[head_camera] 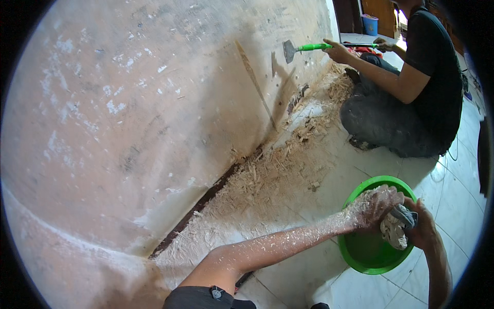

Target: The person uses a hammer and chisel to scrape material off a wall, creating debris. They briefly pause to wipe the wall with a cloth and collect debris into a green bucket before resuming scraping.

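Both my hands grip a wet, bunched cloth (395, 230), grey and off-white, above a green plastic basin (349, 251). My left hand (376, 206) closes over the cloth from the left, its forearm dusted with pale flakes. From the right, my right hand (424, 224) wraps the cloth's other side. Murky water (361, 247) lies in the basin, which stands on the tiled floor. The fingers partly hide the cloth.
Paint scrapings (266, 177) are heaped along the base of the scraped wall (154, 116). A co-worker (409, 104) sits at the upper right, holding a green-handled scraper (308, 47) toward the wall. Farther back stands a blue bucket (369, 26).
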The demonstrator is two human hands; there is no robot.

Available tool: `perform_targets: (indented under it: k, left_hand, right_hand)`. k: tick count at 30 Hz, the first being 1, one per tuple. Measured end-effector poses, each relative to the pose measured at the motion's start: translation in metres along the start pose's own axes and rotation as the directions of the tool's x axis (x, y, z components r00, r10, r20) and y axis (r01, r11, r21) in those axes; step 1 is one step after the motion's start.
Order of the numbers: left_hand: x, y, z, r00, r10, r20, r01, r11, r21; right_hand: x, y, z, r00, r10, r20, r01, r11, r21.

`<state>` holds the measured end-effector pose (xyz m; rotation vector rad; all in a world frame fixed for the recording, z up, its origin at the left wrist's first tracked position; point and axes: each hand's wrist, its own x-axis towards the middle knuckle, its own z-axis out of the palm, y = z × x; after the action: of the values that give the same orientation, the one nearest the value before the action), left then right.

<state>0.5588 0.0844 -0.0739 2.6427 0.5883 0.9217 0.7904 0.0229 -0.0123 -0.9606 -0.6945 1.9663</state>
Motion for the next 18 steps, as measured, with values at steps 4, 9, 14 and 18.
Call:
perform_targets:
  k: [4,9,14,18]
  left_hand:
    - [0.065,0.038,-0.075,0.98,0.158,0.123,-0.158,0.987,-0.011]
    - [0.045,0.014,-0.067,0.932,0.255,0.256,-0.297,0.944,0.141]
    - [0.05,0.027,-0.055,0.933,0.186,0.307,-0.26,0.94,0.221]
    - [0.084,0.038,-0.032,0.867,0.066,0.494,-0.228,0.935,0.274]
  right_hand:
    - [-0.012,-0.008,-0.033,0.954,0.301,0.005,-0.299,0.951,-0.077]
    - [0.019,-0.015,0.009,0.882,0.359,0.306,-0.283,0.922,-0.265]
    - [0.01,-0.016,0.009,0.929,0.342,0.139,-0.254,0.865,-0.433]
    - [-0.01,-0.035,0.007,0.942,0.336,-0.004,-0.287,0.797,-0.532]
